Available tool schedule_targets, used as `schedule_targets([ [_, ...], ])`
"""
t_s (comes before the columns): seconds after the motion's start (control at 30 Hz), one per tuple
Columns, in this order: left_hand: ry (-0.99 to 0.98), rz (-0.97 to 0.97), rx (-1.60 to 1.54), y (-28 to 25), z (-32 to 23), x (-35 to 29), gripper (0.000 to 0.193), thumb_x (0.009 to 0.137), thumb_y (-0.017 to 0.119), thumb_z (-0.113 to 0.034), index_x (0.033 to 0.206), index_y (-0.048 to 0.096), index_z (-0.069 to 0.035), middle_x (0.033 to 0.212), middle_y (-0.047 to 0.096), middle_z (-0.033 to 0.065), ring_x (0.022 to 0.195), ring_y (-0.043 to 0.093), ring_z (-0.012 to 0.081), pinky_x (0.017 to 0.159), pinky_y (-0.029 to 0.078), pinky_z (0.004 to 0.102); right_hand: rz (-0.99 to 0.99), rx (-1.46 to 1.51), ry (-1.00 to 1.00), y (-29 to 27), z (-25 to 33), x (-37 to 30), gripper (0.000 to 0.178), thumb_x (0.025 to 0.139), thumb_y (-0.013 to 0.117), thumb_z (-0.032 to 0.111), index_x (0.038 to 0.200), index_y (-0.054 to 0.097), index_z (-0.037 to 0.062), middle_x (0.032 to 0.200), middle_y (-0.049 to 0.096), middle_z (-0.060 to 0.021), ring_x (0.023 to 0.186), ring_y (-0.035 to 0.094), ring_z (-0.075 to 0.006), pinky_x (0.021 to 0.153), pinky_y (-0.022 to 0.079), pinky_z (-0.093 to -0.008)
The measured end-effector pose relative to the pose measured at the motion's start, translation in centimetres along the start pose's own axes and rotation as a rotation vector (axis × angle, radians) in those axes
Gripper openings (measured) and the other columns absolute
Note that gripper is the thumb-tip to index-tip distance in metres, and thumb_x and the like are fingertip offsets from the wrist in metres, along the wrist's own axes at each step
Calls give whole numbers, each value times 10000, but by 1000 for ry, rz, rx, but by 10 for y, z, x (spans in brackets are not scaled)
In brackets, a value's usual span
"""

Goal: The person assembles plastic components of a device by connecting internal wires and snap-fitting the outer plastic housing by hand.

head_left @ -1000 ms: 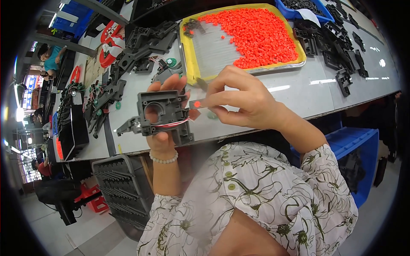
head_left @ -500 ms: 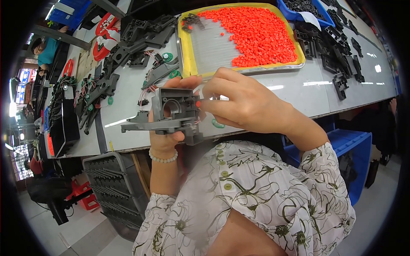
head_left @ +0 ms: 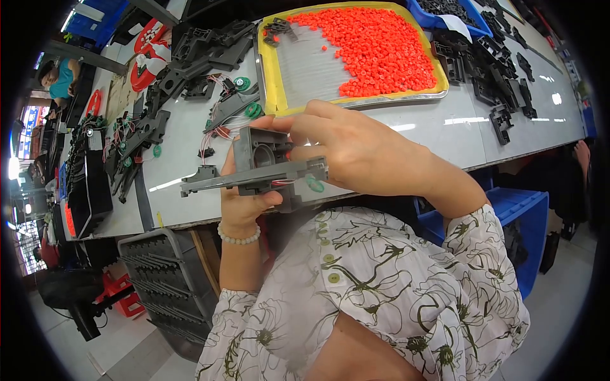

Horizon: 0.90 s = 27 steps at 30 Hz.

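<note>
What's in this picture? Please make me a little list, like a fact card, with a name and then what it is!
Left grip: holding a dark grey plastic part
Right grip: at the part's right side, fingertips partly hidden
Near right grip: small red piece
Left wrist: white bead bracelet
Beyond: yellow-edged tray with many red pieces
Right of tray: loose dark parts
</note>
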<state>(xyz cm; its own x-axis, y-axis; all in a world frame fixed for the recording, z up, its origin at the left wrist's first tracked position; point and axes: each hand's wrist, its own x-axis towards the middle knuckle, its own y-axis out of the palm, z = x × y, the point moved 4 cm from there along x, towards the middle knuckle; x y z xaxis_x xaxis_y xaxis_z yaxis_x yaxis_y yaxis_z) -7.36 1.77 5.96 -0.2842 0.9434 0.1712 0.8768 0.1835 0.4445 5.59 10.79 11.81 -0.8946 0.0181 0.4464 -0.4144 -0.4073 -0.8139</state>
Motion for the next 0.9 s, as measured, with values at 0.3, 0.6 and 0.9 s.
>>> schedule_targets([
  [0.3,-22,-74,30,6,2,2,990,562,818,-448,1320,342,-24,1286,438,174,1198,441,315,1005,390,414,-190,124,33,17,-10,-10,144,646,630,34,786,609,6,895,542,-97,870,519,-242,733,464,-327],
  [0.6,46,-55,-41,6,6,7,949,571,828,-390,1298,359,0,1257,450,252,1216,424,331,972,409,421,-317,181,52,21,-16,-18,308,633,625,-72,917,609,46,883,561,-57,818,548,-223,711,447,-349],
  [0.9,80,-18,-140,6,-2,12,939,599,818,-383,1329,337,-39,1316,410,207,1260,360,357,1062,287,451,-351,676,390,35,-37,-38,490,737,708,131,1173,502,49,1091,594,-76,1028,548,-198,861,432,-329],
])
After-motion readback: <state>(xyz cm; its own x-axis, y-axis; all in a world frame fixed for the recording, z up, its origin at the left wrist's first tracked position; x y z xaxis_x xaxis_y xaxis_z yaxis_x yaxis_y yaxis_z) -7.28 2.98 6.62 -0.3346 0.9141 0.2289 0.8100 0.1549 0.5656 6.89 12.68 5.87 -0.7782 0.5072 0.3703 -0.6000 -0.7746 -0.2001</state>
